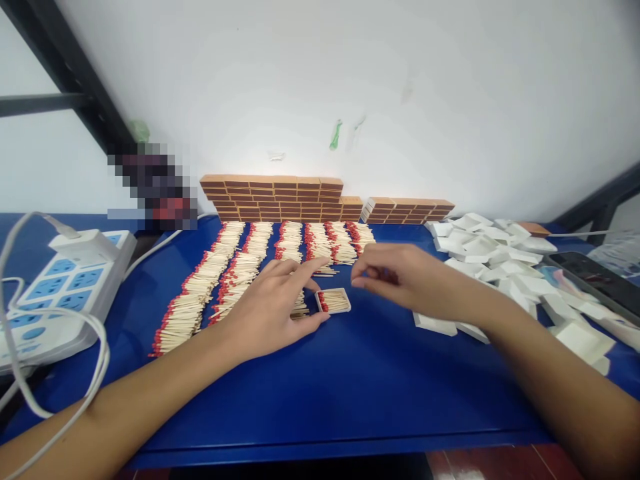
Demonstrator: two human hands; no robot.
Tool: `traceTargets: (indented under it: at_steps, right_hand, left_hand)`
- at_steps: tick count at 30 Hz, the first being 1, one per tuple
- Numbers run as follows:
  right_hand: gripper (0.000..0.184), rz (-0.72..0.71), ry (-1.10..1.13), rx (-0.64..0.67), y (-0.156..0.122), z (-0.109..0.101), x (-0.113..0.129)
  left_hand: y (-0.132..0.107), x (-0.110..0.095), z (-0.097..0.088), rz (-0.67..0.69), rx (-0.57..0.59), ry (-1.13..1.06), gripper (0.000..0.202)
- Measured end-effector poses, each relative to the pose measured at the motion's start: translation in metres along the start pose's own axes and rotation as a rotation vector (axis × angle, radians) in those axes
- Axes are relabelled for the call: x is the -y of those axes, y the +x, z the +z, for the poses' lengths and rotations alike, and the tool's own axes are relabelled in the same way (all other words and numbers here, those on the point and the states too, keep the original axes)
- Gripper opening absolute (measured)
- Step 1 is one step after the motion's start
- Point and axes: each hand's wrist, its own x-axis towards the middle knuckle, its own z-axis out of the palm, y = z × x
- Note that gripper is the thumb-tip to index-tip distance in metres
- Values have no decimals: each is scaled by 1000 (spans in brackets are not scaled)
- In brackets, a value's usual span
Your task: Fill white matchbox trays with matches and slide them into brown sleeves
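A small white matchbox tray (349, 309) lies on the blue table with red-headed matches (333, 299) in it. My left hand (267, 303) curves around its left end, the thumb along the near edge and a fingertip at the far left corner. Just right of the tray, my right hand (395, 273) hovers with thumb and fingers curled together. Whether anything is between those fingertips is hidden. Rows of loose matches (187, 320) spread beyond and left of the tray, partly covered by my left hand.
Stacked brown matchboxes (273, 198) line the wall, with a lower stack (407, 210) beside them. White empty trays (480, 243) are heaped on the right, near a dark phone (595, 273). A power strip (65, 287) with white cables sits on the left.
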Motion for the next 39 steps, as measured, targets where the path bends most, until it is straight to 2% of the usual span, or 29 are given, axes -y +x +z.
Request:
traceTargets:
  at_steps: [3,4,7,10,13,19,23,33,36,39]
  right_hand:
    - [25,116,-112,-99,0,-15,-32]
    - [24,163,-149,-90,0,-19,-45]
    - [26,280,-167,11,-1,-23,-75]
    - [25,329,-102,125,-1,-19,-88]
    - [23,323,-65,162,0,-15,-88]
    - [30,288,-104,102,1,-14,-85]
    - [33,267,-109,108,2,-14,-83]
    - [24,256,-81,133,2,-12,-79]
    - [25,252,-75,123,1,-13,-71]
    - [27,206,-39,110,1,-12,-52]
  left_hand:
    - [-1,1,1,5,0,-1,75]
    - [-1,1,1,9,0,-2,75]
    - [-1,2,0,18,-6,-3,74]
    - [0,1,-1,13,-9,0,74]
    - [1,0,-1,4,-1,-1,72]
    - [-1,-1,-2,-5,11,-4,71]
    - [-1,-1,-2,2,15,-4,73]
    - [1,-2,-3,-11,17,-14,70]
    - [0,-2,-3,-12,15,-13,72]
    - [0,-1,-2,-11,13,-5,74]
